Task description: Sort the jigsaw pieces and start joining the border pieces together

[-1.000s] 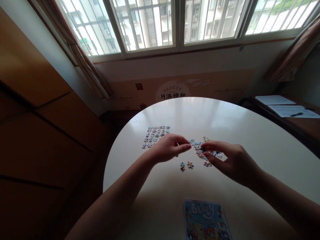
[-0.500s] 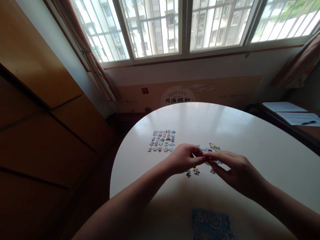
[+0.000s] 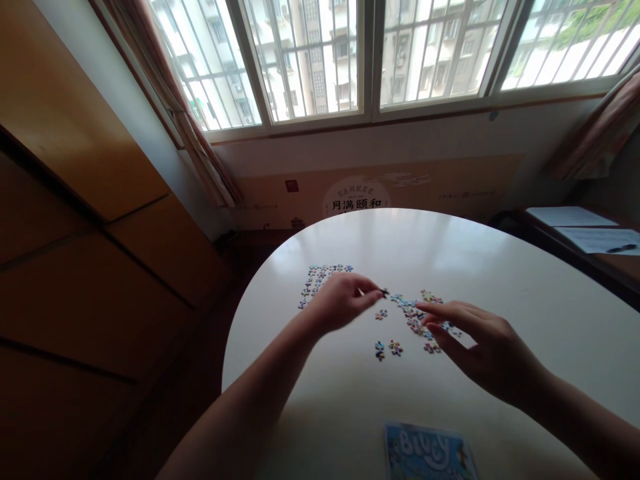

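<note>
Between the thumb and fingers of my left hand [image 3: 343, 300] is a small dark puzzle piece [image 3: 384, 293], held above the table. Behind and left of that hand lie rows of puzzle pieces [image 3: 313, 283], partly hidden by it. My right hand [image 3: 470, 333] has its thumb and index finger apart, close over a loose heap of puzzle pieces [image 3: 417, 320], and nothing shows between them. A few single pieces lie between my hands and nearer to me, among them a multicoloured puzzle piece [image 3: 396, 347].
The white rounded table [image 3: 310, 413] carries a blue "Bluey" box [image 3: 430, 453] at its near edge. Papers [image 3: 595, 240] with a dark pen lie on a side surface at right. A wooden cabinet [image 3: 55, 287] stands at left, and barred windows are beyond.
My hands were together at the piece. My left hand has drawn away leftward with it, now covering part of the rows. My right hand stays by the heap, its fingers parted.
</note>
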The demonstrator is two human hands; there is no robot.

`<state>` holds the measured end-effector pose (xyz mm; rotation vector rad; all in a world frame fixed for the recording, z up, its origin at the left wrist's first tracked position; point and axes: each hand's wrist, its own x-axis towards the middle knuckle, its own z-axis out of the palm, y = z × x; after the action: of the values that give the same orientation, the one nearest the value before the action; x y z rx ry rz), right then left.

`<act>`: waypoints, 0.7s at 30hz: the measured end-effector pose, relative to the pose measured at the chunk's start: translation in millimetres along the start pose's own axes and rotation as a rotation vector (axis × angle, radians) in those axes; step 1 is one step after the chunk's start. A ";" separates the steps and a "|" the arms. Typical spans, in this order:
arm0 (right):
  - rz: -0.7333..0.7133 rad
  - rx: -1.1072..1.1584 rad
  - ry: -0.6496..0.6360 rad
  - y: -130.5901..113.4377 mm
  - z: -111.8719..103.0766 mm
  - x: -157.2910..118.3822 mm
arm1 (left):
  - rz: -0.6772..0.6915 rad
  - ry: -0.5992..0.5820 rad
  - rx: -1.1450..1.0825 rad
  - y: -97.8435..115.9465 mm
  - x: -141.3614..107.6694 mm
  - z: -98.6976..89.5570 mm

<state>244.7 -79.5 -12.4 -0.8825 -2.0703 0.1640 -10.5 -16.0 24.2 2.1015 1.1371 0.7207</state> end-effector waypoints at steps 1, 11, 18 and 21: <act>0.019 0.005 0.001 1.0 -2.2 0.0 | -0.065 0.110 0.009 -11.4 2.1 -11.6; 0.096 -0.017 0.044 13.1 -7.4 -4.0 | -0.666 0.667 0.297 -134.8 0.9 -86.7; -0.035 0.011 0.002 7.2 -6.6 -1.0 | -0.775 0.623 0.529 -145.7 7.4 -77.4; -0.046 0.017 -0.011 6.6 -6.0 -1.5 | -0.761 0.620 0.606 -147.5 9.6 -75.7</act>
<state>253.3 -76.8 -12.3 -0.8244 -2.0942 0.1620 -136.0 75.4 -34.7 1.6376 2.5639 0.7045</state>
